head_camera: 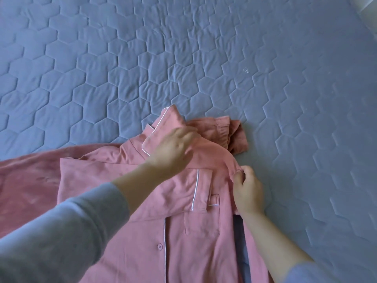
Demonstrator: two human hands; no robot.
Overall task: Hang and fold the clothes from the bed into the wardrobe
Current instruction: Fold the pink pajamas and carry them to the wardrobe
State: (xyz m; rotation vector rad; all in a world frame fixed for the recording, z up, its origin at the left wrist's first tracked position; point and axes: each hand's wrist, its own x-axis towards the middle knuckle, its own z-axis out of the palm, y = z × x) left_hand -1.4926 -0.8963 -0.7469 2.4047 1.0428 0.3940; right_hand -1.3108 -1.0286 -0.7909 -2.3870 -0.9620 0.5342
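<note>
A pink pajama shirt [200, 237] with white piping, a chest pocket and a button lies front-up on the blue quilted bed [183, 58]. Its collar points away from me and one sleeve is folded across the chest. My left hand [173, 148] rests on the fabric just below the collar, fingers spread and relaxed. My right hand [247, 188] pinches the shirt's right shoulder edge between thumb and curled fingers. Bunched pink fabric with a ribbed band [230, 131] sticks out beyond the collar.
More pink cloth [28, 180] spreads flat at the left, partly under the shirt. The quilted bedspread stretches far ahead and to the right. A pale strip [367, 7] shows past the bed's far right corner. No wardrobe is in view.
</note>
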